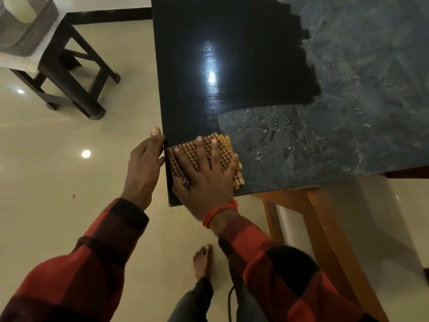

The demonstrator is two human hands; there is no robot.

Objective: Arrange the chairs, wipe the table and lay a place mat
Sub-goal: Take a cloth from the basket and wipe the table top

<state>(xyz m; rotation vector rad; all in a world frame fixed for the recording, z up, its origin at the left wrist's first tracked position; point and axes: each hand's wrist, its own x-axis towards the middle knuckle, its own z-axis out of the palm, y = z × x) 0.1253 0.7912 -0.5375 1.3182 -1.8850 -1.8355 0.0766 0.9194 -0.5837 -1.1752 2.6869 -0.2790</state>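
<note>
My right hand (204, 180) lies flat, fingers spread, pressing the waffle cloth (222, 156) onto the near corner of the dark desk (232, 66). My left hand (144, 168), its grip open, rests against the desk's left edge.

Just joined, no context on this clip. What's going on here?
A person is wiping a dark glossy table. The right hand lies flat, fingers spread, on a waffle-textured orange-brown cloth at the table's near left corner. The left hand rests against the table's left edge beside it. Much of the tabletop to the right looks smeared or streaky; the far left part looks clean and reflective. A wooden chair sits at the near edge, and a dark stool stands to the left. No place mat is visible.
</note>
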